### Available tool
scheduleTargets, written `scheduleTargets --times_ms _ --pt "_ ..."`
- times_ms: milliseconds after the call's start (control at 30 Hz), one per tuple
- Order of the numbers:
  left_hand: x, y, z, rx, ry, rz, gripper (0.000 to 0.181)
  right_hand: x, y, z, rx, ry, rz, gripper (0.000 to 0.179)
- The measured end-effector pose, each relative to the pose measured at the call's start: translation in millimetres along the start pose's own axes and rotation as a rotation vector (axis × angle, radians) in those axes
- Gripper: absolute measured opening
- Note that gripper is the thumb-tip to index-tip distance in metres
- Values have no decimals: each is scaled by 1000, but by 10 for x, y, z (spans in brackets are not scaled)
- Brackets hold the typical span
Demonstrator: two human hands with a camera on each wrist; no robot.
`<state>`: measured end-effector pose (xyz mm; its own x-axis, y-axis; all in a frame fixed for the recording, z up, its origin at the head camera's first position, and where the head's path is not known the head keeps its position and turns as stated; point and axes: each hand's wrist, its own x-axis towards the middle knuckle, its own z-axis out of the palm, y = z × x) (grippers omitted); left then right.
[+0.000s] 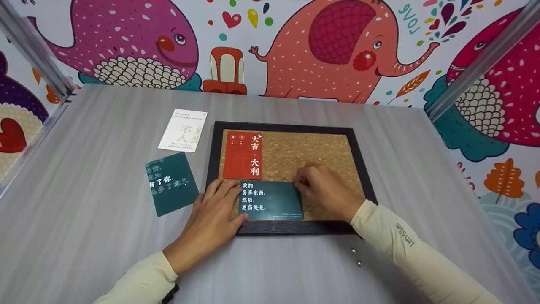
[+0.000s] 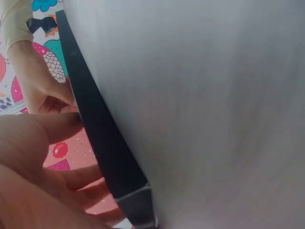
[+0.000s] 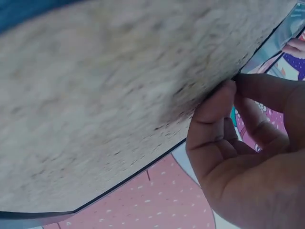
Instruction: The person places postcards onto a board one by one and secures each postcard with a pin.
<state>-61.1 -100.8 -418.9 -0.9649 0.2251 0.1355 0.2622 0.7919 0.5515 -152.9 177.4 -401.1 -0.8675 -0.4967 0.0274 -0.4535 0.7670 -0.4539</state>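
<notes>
A teal card with white lettering (image 1: 272, 207) lies sideways on the lower part of a black-framed cork board (image 1: 312, 152). My left hand (image 1: 215, 207) rests over the frame's left side, its fingers and thumb spread at the card's left edge. At the card's upper right corner, my right hand (image 1: 325, 185) pinches with thumb and index finger. Between those fingertips (image 3: 221, 98) is a small, mostly hidden thing that looks like a push pin. Above the teal card sits a red card (image 1: 244, 156) with a silvery pin (image 1: 260, 136) at its upper right corner.
Left of the board lie a white card (image 1: 183, 131) and another teal card (image 1: 173, 183), close to my left hand. Two small silvery pins (image 1: 356, 257) lie on the grey table (image 1: 287, 270) below the right forearm. A cartoon-patterned wall (image 1: 236, 50) stands behind.
</notes>
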Motion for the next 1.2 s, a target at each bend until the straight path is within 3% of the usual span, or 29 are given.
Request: scheduleTargets --times_ms 333,767,1200 --pt "0 21 -8 -3 -6 7 61 -87 136 -94 30 7 -7 10" --pt "13 15 -12 2 -9 4 62 -407 338 -222 41 156 18 7" --pt "8 -2 -5 3 -16 -9 61 -716 506 -355 73 199 153 17"
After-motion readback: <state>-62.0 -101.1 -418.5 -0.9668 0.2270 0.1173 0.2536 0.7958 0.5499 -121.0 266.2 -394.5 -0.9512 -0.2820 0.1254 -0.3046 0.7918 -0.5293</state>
